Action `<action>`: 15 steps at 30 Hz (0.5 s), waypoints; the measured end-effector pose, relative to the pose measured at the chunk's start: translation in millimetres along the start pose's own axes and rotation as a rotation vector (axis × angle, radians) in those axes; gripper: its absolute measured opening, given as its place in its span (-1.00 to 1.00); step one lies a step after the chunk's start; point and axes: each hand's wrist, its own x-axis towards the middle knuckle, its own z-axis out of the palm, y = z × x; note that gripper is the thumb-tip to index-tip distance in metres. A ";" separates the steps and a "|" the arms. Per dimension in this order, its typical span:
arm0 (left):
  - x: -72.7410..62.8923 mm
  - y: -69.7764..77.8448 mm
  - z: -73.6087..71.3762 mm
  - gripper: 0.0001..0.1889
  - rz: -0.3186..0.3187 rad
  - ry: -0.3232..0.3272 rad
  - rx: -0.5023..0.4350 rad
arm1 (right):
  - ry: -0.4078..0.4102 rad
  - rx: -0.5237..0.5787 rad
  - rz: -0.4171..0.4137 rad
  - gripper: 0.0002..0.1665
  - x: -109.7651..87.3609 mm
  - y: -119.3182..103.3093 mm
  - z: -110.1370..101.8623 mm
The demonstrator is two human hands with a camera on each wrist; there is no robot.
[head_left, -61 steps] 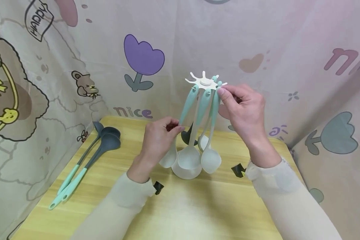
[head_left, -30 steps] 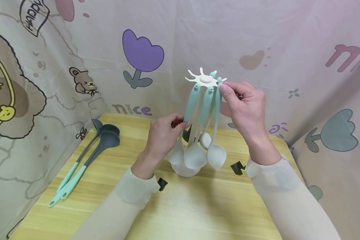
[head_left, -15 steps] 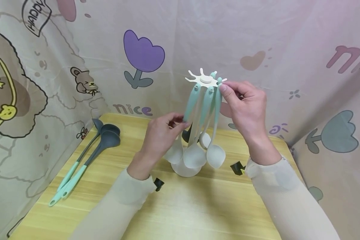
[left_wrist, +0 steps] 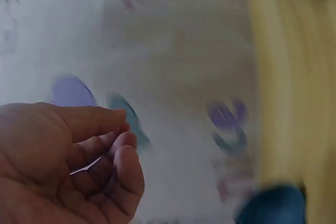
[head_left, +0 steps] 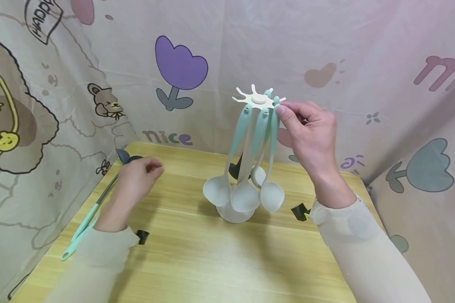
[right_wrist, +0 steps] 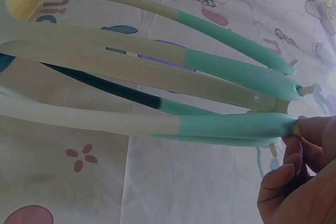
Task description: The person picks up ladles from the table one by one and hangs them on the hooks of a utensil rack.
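- While the white plastic utensil stand with a round base [head_left: 245,164] is standing upright on the yellow wood-grain table [head_left: 288,261], 5 long utensils are hanging round it, because their smooth teal handles [head_left: 241,126] are hooking over its prongs.
- Taking the stand as the dial's centre in the head view, 3 broad white scoop-shaped heads [head_left: 245,198] are facing the person between 8 and 4 o'clock; 1 small white head [head_left: 258,176] and 1 dark head [head_left: 234,170] are showing behind, near 1 and 11.
- 3 bare white prongs [head_left: 241,100] are jutting out between 9 and 12 o'clock.
- At 4 o'clock from the stand's top, the right hand [head_left: 312,134] is pinching narrowly at its edge, probably for steadiness; I cannot tell whether prong, handle end or both are being caught.
- Toward 9 o'clock, the left hand [head_left: 136,179] is holding nothing, its fingers curling loosely, the tips nearly meeting.
- Beyond and beneath it in view, at least 2 dark blue-grey utensils with teal handles [head_left: 85,221] are lying lengthwise, heads away from the person, partly hidden.
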 end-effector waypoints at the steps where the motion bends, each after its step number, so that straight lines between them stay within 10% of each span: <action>1: 0.5 -13.6 -1.1 -0.76 -0.016 -0.014 0.032 | -0.001 -0.002 -0.003 -0.86 0.0 0.0 -0.5; 9: -2.0 -100.2 -9.5 -0.76 -0.206 -0.246 0.236 | 0.001 -0.011 -0.005 -0.87 -1.2 0.6 -3.7; 15: -10.5 -126.7 -15.1 -0.73 -0.319 -0.369 0.266 | 0.000 0.005 -0.005 -0.86 -0.8 0.6 -3.8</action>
